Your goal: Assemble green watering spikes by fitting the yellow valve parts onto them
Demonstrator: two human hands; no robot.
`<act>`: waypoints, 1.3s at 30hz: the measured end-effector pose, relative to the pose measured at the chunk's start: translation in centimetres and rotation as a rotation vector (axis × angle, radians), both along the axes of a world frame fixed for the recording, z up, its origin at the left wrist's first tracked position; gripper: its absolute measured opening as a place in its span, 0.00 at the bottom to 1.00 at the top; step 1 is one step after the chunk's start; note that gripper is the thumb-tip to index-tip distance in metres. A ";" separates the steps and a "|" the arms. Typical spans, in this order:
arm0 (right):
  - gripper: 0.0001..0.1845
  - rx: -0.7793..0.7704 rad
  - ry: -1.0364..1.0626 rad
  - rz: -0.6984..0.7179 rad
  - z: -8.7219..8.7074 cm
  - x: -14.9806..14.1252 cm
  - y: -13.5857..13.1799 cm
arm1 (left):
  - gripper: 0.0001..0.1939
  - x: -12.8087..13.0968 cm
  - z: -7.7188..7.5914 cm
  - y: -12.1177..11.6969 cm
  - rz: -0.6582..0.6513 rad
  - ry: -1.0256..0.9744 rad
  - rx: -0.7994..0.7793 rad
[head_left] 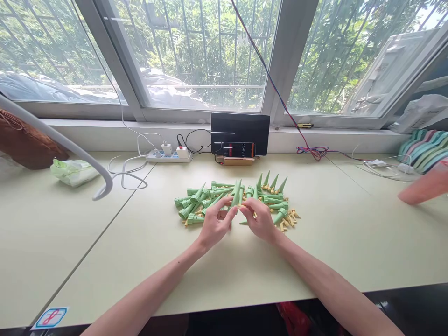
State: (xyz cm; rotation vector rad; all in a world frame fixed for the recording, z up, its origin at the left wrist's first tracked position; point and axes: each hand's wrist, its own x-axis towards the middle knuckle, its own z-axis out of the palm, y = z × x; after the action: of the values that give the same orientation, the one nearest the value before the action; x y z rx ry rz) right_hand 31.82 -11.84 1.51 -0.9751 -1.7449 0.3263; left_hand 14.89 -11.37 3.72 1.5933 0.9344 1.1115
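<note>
My left hand (217, 223) is closed around a green plastic cone-shaped spike (236, 193), its tip pointing up. Close beside it, my right hand (259, 219) pinches a small yellow piece (241, 206) near the spike's lower end; whether the two touch I cannot tell. Several more green spikes (192, 201) lie in a heap left of my hands, and others (276, 199) lie to the right. A few spikes (267, 179) stand tip up behind my right hand. Small yellow pieces (290, 220) are scattered at the right edge of the heap.
A phone (239, 149) leans against a dark tablet (241, 128) at the back. A white power strip (170, 156) with plugs and cables lies left of it. A white curved bar (70, 140) reaches in from the left. A green plastic packet (74, 172) lies beneath it.
</note>
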 end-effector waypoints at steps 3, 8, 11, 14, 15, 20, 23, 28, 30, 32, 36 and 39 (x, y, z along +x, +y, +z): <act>0.20 -0.032 0.007 -0.048 0.0 0.0 0.0 | 0.18 0.0 -0.5 0.0 -0.052 0.029 0.077; 0.23 -0.081 0.006 -0.074 -0.1 0.0 0.1 | 0.14 0.2 -1.3 0.1 -0.090 0.057 0.233; 0.23 -0.097 0.016 -0.075 -0.1 0.0 0.2 | 0.13 0.2 -1.2 0.1 -0.069 0.088 0.216; 0.23 -0.112 0.032 -0.087 0.1 -0.1 0.2 | 0.15 0.2 -0.8 -0.1 -0.041 0.113 0.161; 0.22 -0.124 0.041 -0.085 0.2 -0.1 0.2 | 0.15 0.2 -0.7 -0.1 -0.036 0.112 0.133; 0.12 -0.169 0.079 -0.054 0.7 -0.3 0.0 | 0.19 0.2 -0.2 0.0 0.046 0.016 -0.014; 0.12 -0.144 0.044 -0.038 0.5 -0.3 0.0 | 0.20 0.2 0.1 0.1 0.071 -0.022 -0.047; 0.12 -0.110 -0.002 -0.036 0.0 -0.2 0.3 | 0.19 0.2 0.3 0.1 0.046 -0.038 -0.057; 0.12 -0.109 -0.009 -0.036 -0.1 -0.1 0.3 | 0.19 0.2 0.2 0.2 0.042 -0.039 -0.051; 0.13 -0.113 -0.023 -0.027 -0.1 -0.1 0.4 | 0.18 0.1 0.0 0.2 0.036 -0.036 -0.047; 0.17 -0.123 -0.044 0.000 -0.1 0.1 0.4 | 0.18 0.0 -0.3 0.3 -0.009 -0.009 -0.010; 0.19 -0.129 -0.038 0.035 -0.2 0.2 0.4 | 0.16 0.0 -0.5 0.3 -0.027 0.034 0.070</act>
State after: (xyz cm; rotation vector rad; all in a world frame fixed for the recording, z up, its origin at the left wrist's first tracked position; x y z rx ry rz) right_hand 32.01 -11.48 1.33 -1.0499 -1.7946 0.4502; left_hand 14.85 -11.07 3.25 1.6816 0.9025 1.1121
